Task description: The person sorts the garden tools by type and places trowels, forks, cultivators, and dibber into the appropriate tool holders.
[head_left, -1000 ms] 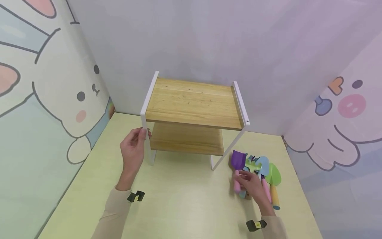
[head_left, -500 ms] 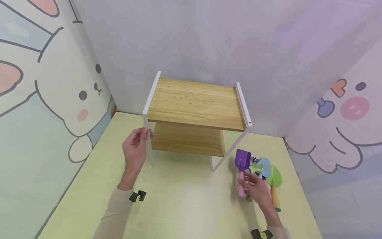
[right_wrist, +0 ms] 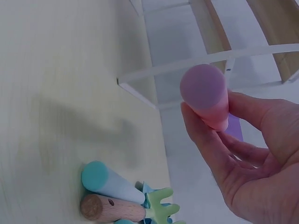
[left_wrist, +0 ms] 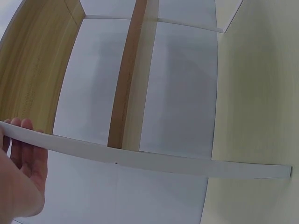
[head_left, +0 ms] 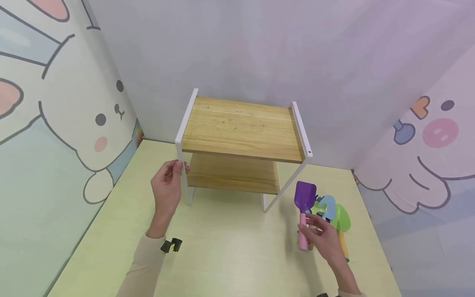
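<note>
One hand, the right hand (head_left: pixel 325 238), pinches a small shovel with a purple scoop and a round pink handle (head_left: pixel 305 197) between its thumb and fingers. The shovel is up off the pale yellow surface (head_left: pixel 230 255), to the right of a little rack with two wooden boards and white sides (head_left: pixel 243 130). Holding it by the handle leaves the purple end free. The left hand (head_left: pixel 166 185) is closed on the rack's flat white front leg (left_wrist: pixel 177 163), maybe so the rack does not wobble. More tools lie heaped near the right hand, probably easy to reach: a light blue scoop (head_left: pixel 329 205), a rounded green scoop with a yellow handle (head_left: pixel 342 218) and a light green fork (right_wrist: pixel 161 208).
</note>
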The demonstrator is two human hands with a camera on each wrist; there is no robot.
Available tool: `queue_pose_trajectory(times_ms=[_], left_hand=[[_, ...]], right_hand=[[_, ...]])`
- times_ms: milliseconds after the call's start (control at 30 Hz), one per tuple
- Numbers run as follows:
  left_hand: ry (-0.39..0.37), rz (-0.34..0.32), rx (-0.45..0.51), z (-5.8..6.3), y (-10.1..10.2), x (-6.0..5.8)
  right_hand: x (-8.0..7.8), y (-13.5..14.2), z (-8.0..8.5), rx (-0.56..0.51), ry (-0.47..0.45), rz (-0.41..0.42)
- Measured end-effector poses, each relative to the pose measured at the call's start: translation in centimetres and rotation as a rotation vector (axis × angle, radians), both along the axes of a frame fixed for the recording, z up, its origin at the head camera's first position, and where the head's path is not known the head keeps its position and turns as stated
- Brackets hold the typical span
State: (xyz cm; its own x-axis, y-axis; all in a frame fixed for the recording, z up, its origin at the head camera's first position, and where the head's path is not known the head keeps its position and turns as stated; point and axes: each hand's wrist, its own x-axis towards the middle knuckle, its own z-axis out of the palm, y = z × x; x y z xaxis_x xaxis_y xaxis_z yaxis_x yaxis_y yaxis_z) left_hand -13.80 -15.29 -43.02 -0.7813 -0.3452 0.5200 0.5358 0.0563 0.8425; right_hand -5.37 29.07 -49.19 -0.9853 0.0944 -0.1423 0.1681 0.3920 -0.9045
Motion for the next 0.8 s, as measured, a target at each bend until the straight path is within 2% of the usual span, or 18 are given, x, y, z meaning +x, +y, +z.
queue_pose_trajectory(times_ms=[400, 600, 800], left_hand=[[0.012, 0.013, 0.001, -0.1, 0.0, 0.0], [0.011, 0.011, 0.003, -0.1, 0.1, 0.0], [0.002, 0.023, -0.003, -0.2, 0.2, 0.0]], right_hand=[[1.7, -0.6, 2.7, -0.045, 0.113, 0.059], [2.5, -0.9, 4.2, -0.013, 0.184, 0.079], [3.2, -1.2, 5.6, -0.007, 0.213, 0.087]])
